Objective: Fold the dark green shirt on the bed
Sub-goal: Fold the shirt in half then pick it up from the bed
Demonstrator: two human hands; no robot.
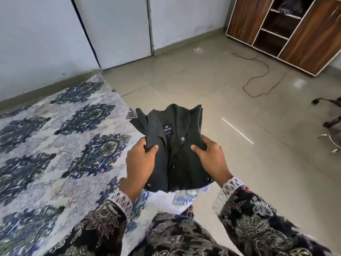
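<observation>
The dark green button-front shirt (177, 150), folded into a compact rectangle with its collar pointing away from the person and a navy neck label showing inside, is held up in the air between both hands, over the near corner of the bed where the bedding meets the tiled floor. The left hand (141, 159) grips the shirt's left edge, thumb pressed on the front cloth just below the collar flap and the other fingers curled behind and out of sight. The right hand (212, 157) grips the opposite edge the same way, thumb lying across the front near the top button. The two hands are apart with the shirt's button placket running between them. Both wrists come out of dark floral-print sleeves with white lace cuffs (231, 186). The bed's white quilted cover with dark blue medallion pattern (60, 137) spreads out to the left of the shirt. Across the grey tiled floor (193, 85), at the upper right, stands a brown wood-grain cabinet with white edging (311, 36); its open middle shelves hold a dark bundle on the top shelf, too blurred to identify. A thin dark cord (258, 76) loops on the floor in front of it.
</observation>
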